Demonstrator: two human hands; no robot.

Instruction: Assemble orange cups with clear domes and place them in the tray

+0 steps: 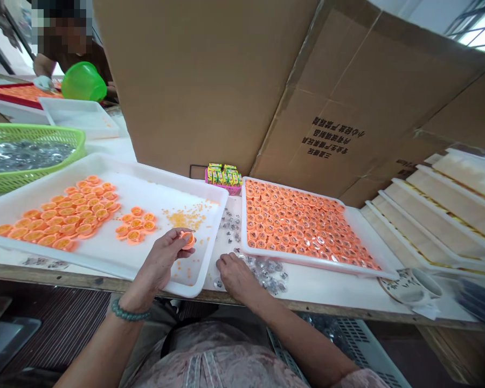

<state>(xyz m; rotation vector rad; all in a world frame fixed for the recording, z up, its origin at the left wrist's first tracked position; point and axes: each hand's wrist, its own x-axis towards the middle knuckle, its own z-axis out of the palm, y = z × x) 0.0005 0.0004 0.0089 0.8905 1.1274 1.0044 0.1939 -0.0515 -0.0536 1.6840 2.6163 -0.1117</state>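
My left hand (167, 256) pinches a small round orange plastic piece (188, 240) above the right end of a white tray (153, 179). In that tray lie many similar orange pieces (70, 213), a smaller cluster (136, 225) and a scatter of tiny yellow beads (184, 217). My right hand (238, 277) rests on the table with fingers bent together, beside a pile of small clear plastic parts (269, 272). Whatever its fingertips hold is hidden. To its right, a second white tray (319, 263) carries rows of orange pieces with clear, dark-marked centres.
Behind the trays stands a large cardboard sheet (210, 81). A pink basket (234, 190) holds small yellow-green boxes. Stacked white trays (436, 215) and a patterned cup (412, 285) are at right. A green basket (32, 175) is at left; beyond, a co-worker holds a green bowl (84, 82).
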